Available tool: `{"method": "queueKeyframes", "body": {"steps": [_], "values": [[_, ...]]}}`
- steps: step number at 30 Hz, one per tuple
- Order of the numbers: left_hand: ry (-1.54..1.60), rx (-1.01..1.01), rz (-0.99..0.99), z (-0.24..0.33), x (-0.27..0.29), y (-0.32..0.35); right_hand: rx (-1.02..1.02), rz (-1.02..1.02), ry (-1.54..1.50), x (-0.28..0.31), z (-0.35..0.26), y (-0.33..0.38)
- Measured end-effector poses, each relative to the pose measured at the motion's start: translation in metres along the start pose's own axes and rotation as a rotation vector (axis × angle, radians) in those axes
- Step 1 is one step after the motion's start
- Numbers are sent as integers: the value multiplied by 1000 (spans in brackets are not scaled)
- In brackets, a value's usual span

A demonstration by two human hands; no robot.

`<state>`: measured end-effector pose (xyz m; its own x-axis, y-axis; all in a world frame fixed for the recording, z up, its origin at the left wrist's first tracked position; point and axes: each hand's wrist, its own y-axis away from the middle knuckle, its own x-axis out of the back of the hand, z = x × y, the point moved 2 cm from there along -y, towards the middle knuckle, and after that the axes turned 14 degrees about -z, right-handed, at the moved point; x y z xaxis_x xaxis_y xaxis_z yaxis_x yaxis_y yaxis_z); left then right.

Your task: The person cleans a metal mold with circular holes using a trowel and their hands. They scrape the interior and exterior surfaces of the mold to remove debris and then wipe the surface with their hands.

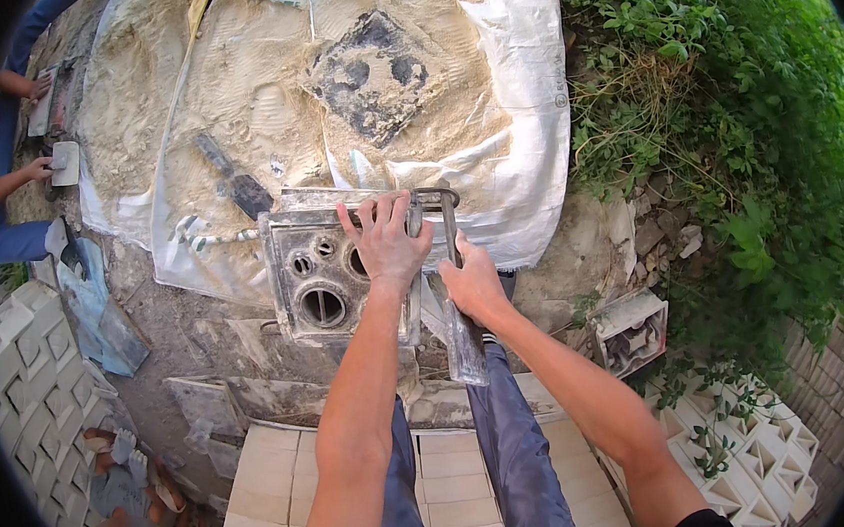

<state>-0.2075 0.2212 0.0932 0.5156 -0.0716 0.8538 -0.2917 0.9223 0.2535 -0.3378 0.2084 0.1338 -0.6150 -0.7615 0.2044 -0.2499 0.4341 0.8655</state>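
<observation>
My left hand [387, 241] lies on a dusty grey metal mould [292, 265] with several round holes in its top. Its fingers are spread, pointing away from me, and rest near the mould's far right part. Just to the right, my right hand [474, 281] is closed round a long, flat, dust-covered metal bar [466, 345]. The bar stands lengthwise beside the mould's right edge, its far end by a dark metal loop [433, 198]. Beyond the mould, a dark trowel-like tool [239, 184] lies on pale sand [247, 98].
White sheeting [531, 73] lies under the sand, with a dark square plate [371, 77] on it. Pale blocks [260, 478] are stacked near my legs; patterned blocks [29, 358] stand left. Another person's hand [37, 169] holds a flat float [65, 163]. Green plants [712, 138] grow right.
</observation>
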Motion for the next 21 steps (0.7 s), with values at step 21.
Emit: {"method": "queueKeyframes", "body": {"steps": [21], "values": [[-42,-23,24,-1,3,4,195,126,-55,-39,30,9]]}}
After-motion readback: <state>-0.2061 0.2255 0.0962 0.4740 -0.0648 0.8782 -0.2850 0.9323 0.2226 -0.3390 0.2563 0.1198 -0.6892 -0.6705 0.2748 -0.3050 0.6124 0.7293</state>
